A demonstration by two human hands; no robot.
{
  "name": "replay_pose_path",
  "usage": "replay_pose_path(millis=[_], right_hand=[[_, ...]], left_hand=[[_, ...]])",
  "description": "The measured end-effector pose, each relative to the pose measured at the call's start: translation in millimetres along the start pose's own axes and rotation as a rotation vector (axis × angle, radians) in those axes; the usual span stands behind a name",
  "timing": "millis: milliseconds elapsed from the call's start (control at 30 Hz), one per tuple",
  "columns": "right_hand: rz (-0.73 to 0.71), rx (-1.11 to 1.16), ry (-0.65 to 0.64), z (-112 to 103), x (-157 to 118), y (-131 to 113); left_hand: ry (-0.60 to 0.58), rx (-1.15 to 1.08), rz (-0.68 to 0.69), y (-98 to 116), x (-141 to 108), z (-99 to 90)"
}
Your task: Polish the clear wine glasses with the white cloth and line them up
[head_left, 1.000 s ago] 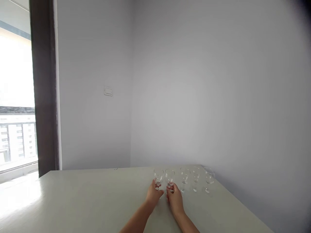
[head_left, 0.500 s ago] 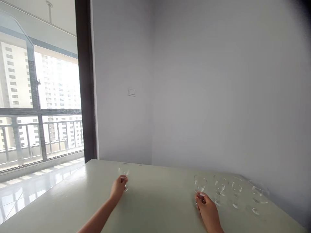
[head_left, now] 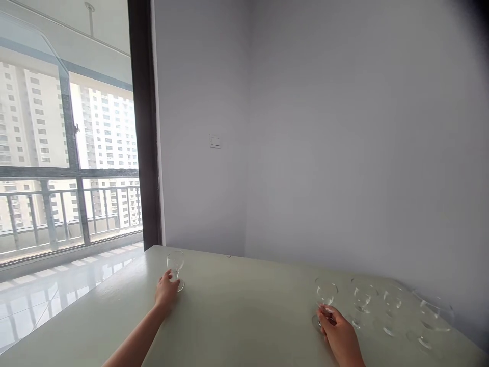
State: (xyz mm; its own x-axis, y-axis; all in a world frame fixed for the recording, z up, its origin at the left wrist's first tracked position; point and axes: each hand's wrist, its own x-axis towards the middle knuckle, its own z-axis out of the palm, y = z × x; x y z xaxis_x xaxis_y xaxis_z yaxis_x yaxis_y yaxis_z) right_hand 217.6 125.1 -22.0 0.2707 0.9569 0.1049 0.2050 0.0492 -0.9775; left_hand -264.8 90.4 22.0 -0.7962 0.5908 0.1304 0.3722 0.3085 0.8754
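Note:
On the left part of the pale green table (head_left: 237,306) a clear stemmed glass (head_left: 175,261) stands upright. My left hand (head_left: 167,289) is at its stem, thumb and fingers apart on either side; whether they touch the glass is hard to see. Farther right, my right hand (head_left: 337,329) has its fingers closed round the stem of another upright glass (head_left: 326,293). Its foot shows beside my fingers, at or close to the tabletop. Several similar glasses stand to the right of that hand, the nearest being one glass (head_left: 361,298).
At the right end of the table is a wide-bowled glass (head_left: 434,316). Grey walls (head_left: 324,153) rise behind the table, with a switch (head_left: 215,141) on one. A dark door frame (head_left: 147,132) and windows are at the left.
My left hand and its glass have moved left, and the fingers have loosened from the stem. My right hand still holds its glass. The view has shifted slightly.

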Motion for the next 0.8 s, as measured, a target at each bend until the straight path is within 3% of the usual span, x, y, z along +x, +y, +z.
replay_pose_path(millis=[67,133,200,333,433,500,567,633,800], right_hand=[[-0.025,0.001,0.019,-0.7,-1.4,-4.4],[-0.042,0.024,0.017,1.0,-5.4,-14.4],[-0.053,0.078,-0.027,7.4,-14.1,-29.4],[-0.056,0.186,-0.216,36.5,-49.1,-59.0],[-0.051,0.217,-0.377,62.1,-84.1,-67.2],[-0.076,0.204,-0.453,74.3,-103.9,-65.5],[-0.119,0.187,-0.508,81.0,-116.2,-60.0],[-0.155,0.180,-0.541,83.5,-119.7,-52.3],[-0.111,0.144,-0.460,83.8,-104.3,-28.9]], left_hand=[[0.058,-0.004,-0.064,1.0,-23.3,-3.2],[0.014,-0.046,-0.068,5.1,-55.9,0.7],[-0.163,-0.129,0.013,14.7,-95.0,12.1],[-0.627,-0.257,0.149,48.7,-176.8,45.4],[-0.804,-0.328,0.223,72.7,-224.6,66.6],[-0.899,-0.350,0.237,80.0,-242.1,75.0],[-0.909,-0.358,0.234,78.6,-243.9,76.1],[-0.808,-0.362,0.229,69.7,-228.1,68.5],[-0.436,-0.297,0.197,32.4,-135.3,15.8]])
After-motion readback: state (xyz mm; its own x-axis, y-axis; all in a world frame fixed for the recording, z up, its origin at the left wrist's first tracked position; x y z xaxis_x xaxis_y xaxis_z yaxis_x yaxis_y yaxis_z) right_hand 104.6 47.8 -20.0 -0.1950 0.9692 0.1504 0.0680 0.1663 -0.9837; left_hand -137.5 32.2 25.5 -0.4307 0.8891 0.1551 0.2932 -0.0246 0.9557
